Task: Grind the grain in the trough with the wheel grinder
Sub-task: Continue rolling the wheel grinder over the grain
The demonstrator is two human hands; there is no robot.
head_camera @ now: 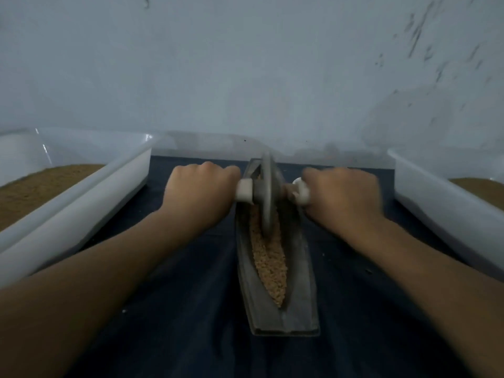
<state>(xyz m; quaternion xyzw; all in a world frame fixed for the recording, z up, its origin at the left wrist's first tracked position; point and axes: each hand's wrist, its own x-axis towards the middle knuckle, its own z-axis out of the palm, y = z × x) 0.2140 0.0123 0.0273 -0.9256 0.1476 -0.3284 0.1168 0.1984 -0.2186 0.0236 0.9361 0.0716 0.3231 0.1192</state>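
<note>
Here left hand [200, 186] and right hand [343, 195] clench wheel grinder [267, 192] handles [244, 190] between left tub [81, 197] and right tub [436, 208].

trough [275, 309]: dull grey metal | wheel [267, 192]: matt metal | tubs [81, 203]: smooth white plastic | cloth [191, 309]: dark fabric

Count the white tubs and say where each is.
2. The left tub lies left of the trough, the right tub right of it; both hold brown meal. A pale edge behind may be a third.

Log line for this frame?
left grip holds left handle | right grip holds right handle | wheel at trough far end | grain in trough
</note>
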